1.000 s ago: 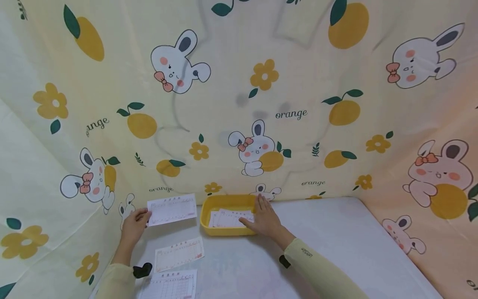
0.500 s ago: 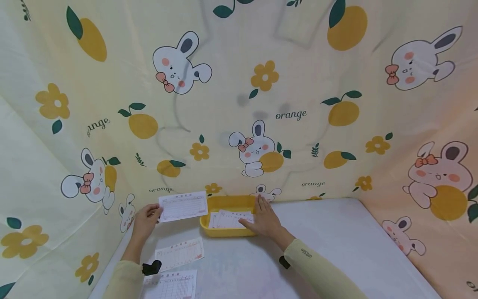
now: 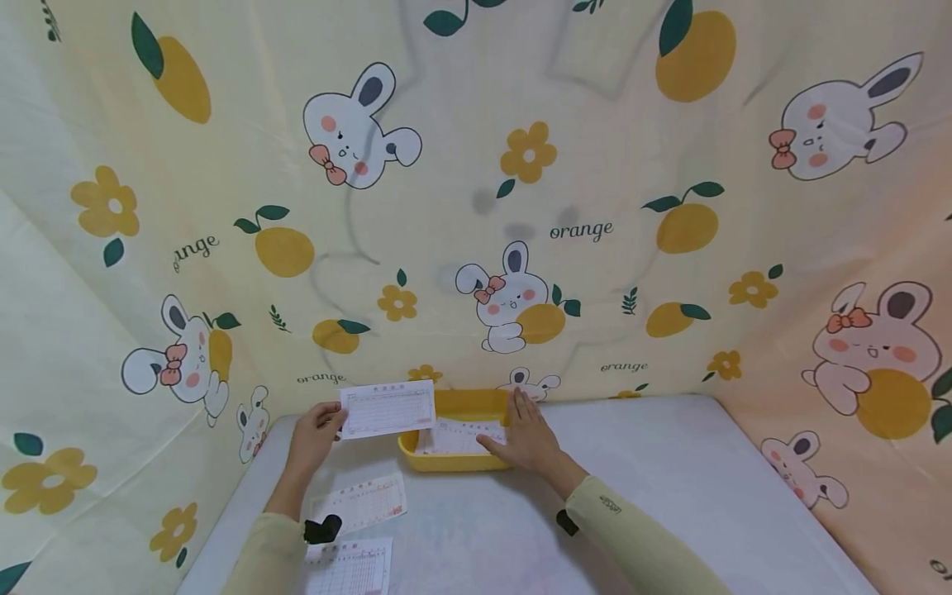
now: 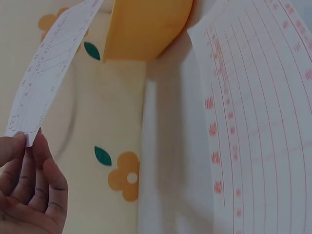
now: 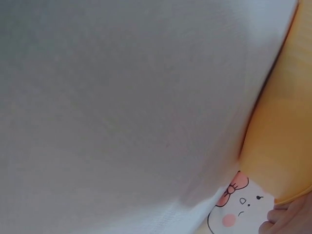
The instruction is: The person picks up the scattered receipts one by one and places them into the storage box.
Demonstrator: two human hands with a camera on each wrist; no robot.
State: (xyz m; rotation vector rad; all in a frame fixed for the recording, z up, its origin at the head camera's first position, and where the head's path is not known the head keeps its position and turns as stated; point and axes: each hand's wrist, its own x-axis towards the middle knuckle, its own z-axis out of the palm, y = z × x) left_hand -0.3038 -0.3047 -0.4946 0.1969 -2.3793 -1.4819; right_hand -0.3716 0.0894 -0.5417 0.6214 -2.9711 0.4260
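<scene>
Tray (image 3: 454, 404), yellow and shallow, sits at the back of the desk (image 3: 669, 487) against the printed cloth backdrop (image 3: 476, 165), directly under the right hand (image 3: 526, 436) and just beyond the fingertips of the left hand (image 3: 314, 434). Inside the tray lies a small stack of forms (image 3: 455, 435), printed with red lines, and the right hand rests flat on that stack with its fingers straight and spread, its outer edge along the tray's right wall; it grips nothing. From the right wrist view only the tray's rim, a patch of desk and a bit of the hand's edge show. The left hand pinches one corner of a single paper form (image 3: 388, 408) between thumb and curled fingers, holding it lifted off the desk so that its far end overlaps the tray's left rim; the left wrist view shows the sheet bowed and rising away from the fingers (image 4: 34, 161) toward the tray. Nearer the person than the left hand, a second form (image 3: 359, 503) lies flat on the desk, and a third form (image 3: 346, 566) lies closer still, beside the left sleeve (image 3: 260, 558).
</scene>
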